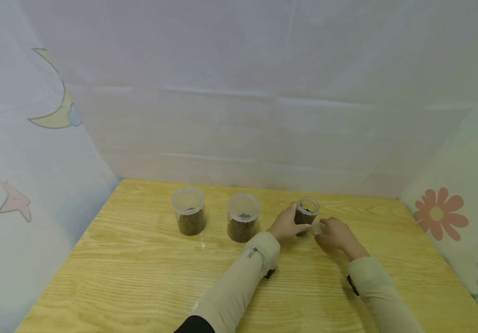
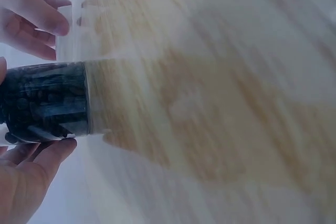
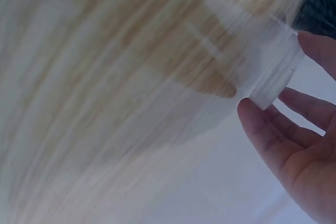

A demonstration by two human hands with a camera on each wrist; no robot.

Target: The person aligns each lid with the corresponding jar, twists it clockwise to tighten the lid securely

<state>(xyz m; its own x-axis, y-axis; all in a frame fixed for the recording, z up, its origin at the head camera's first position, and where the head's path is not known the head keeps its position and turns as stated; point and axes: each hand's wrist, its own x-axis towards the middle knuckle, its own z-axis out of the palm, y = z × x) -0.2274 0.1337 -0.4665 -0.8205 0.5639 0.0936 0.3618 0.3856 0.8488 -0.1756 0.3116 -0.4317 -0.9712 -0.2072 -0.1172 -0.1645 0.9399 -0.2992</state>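
My left hand (image 1: 284, 224) grips a small clear jar (image 1: 307, 210), with its thumb on the near side. Dark pieces, perhaps beans or seeds, fill part of that jar, and its round top rim faces up in the head view. Just right of it, my right hand (image 1: 336, 235) pinches a translucent lid (image 3: 275, 74) at its edge, close beside the jar. The left wrist view shows the dark contents (image 2: 47, 100) through the jar wall and the left fingers below. Whether the jar touches the table cannot be told.
Two wider clear jars, one in the middle (image 1: 243, 217) and one farther left (image 1: 189, 210), stand on the wooden table (image 1: 139, 268), partly filled with brown contents. Printed cloth walls (image 1: 222, 115) rise behind and at both sides.
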